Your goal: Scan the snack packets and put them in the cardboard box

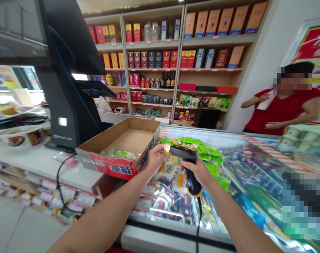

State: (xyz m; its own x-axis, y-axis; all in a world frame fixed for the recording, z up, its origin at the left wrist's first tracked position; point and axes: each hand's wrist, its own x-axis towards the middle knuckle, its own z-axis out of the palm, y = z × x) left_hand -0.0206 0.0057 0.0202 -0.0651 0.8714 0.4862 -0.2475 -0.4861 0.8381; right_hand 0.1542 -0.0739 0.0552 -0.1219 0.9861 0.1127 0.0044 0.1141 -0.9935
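A black barcode scanner [183,153] with a yellow-tipped handle is gripped in my right hand [200,172], its head pointing left. My left hand [156,160] pinches a small packet [166,148] right in front of the scanner head; a bright patch lies on the packet, and its contents are too small to make out. Beneath both hands, clear-wrapped snack packets [180,180] with yellow-brown pieces lie on the glass-topped counter [160,132]. Several green packets [211,158] are spread beside and behind them. From the handle the scanner's cable [199,225] hangs down toward me.
Left of my hands stands an open cardboard box [117,168] holding a few packets. A black checkout terminal [67,88] rises beyond it. Shelves [153,44] of boxed bottles line the back wall. A person in a red top [278,110] is at right, behind egg trays [305,138].
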